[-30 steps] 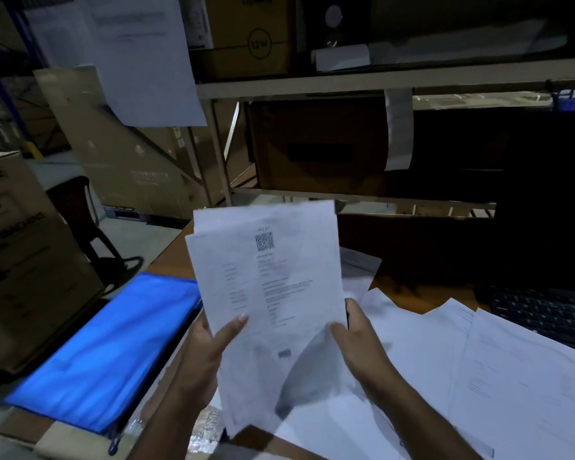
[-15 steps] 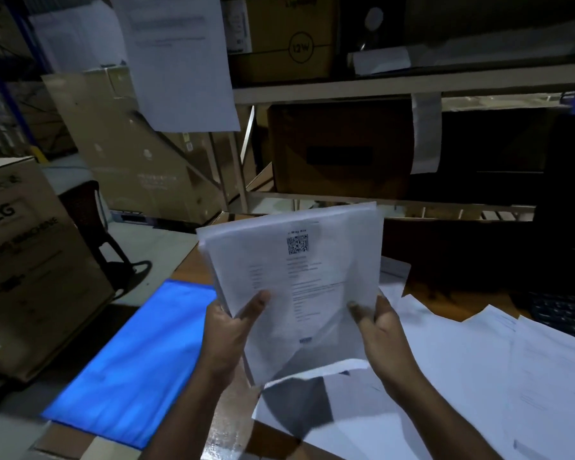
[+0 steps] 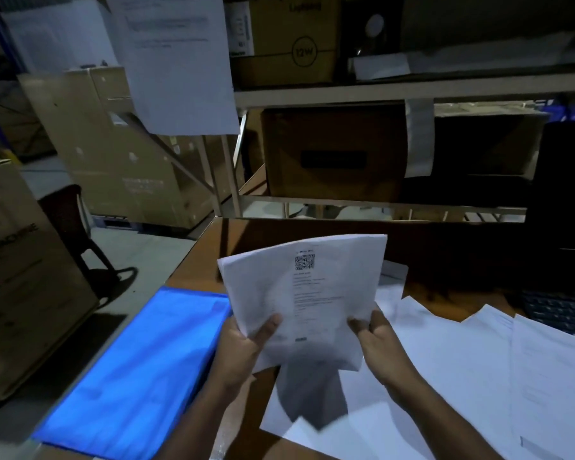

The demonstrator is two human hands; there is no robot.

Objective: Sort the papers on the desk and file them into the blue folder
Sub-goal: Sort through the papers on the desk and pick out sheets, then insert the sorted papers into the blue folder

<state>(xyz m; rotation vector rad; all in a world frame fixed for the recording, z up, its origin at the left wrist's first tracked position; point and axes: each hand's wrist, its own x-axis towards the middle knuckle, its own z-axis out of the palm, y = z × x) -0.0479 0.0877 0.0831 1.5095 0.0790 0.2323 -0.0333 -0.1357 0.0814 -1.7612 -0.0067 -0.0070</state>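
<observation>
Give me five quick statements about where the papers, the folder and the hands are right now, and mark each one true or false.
1. Both hands hold the stack of papers upright above the desk. True: the left hand grips its lower left edge, the right hand its lower right.
2. The top sheet shows a QR code near its top. True.
3. The blue folder lies to the right of the hands. False: it lies to their left, at the desk's left edge.
4. All the papers are already in the folder. False: loose sheets lie spread on the desk to the right.
5. The left hand rests flat on the folder. False: it grips the stack.
</observation>
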